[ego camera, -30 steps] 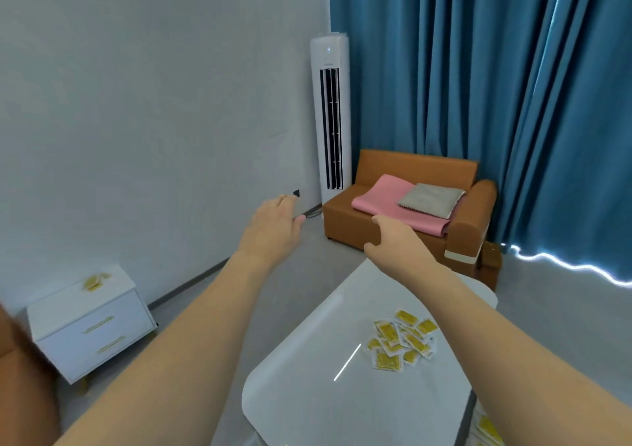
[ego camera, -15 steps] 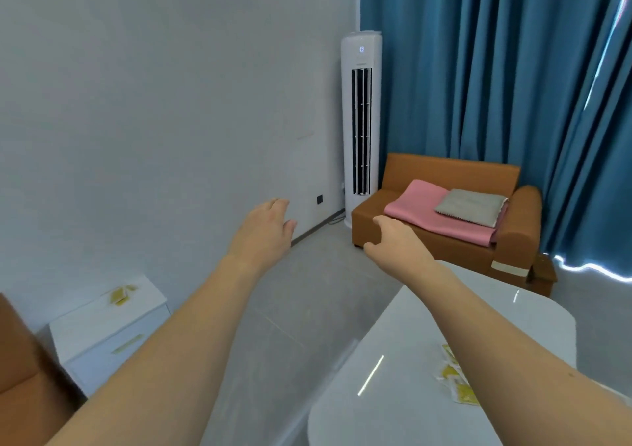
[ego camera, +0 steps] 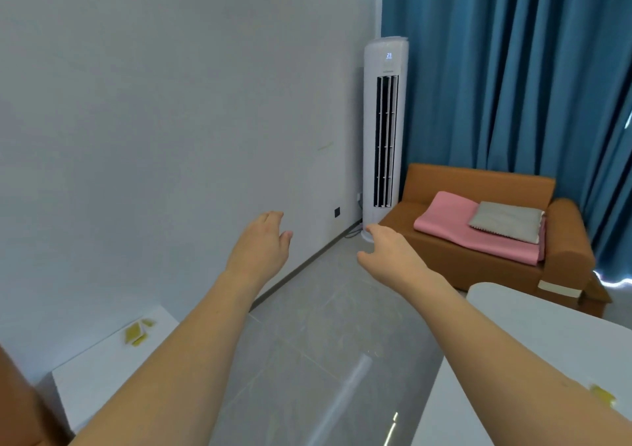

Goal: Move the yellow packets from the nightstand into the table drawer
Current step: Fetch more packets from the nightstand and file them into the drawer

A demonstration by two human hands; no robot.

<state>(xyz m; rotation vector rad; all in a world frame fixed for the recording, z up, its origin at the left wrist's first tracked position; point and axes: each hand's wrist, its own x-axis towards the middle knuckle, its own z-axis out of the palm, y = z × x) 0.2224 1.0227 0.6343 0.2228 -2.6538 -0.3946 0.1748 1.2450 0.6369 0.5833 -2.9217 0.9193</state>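
Observation:
A few yellow packets (ego camera: 136, 332) lie on top of the white nightstand (ego camera: 99, 370) at the lower left, against the wall. My left hand (ego camera: 261, 245) is stretched out in the air above the floor, fingers relaxed, holding nothing. My right hand (ego camera: 388, 252) is also held out, empty, with loose fingers. Both hands are well away from the nightstand. The white table (ego camera: 533, 339) fills the lower right; one yellow packet (ego camera: 602, 395) peeks out beside my right forearm. No drawer shows in this view.
A white tower air conditioner (ego camera: 384, 131) stands in the corner by blue curtains (ego camera: 513, 69). An orange sofa (ego camera: 478, 240) holds a pink blanket and a grey cushion. Grey floor tiles (ego camera: 307, 343) lie between nightstand and table. A brown edge sits at the far lower left.
The view has swung left and nearer to the nightstand; the table and its pile of packets have slid off to the right. Both hands stay raised and empty.

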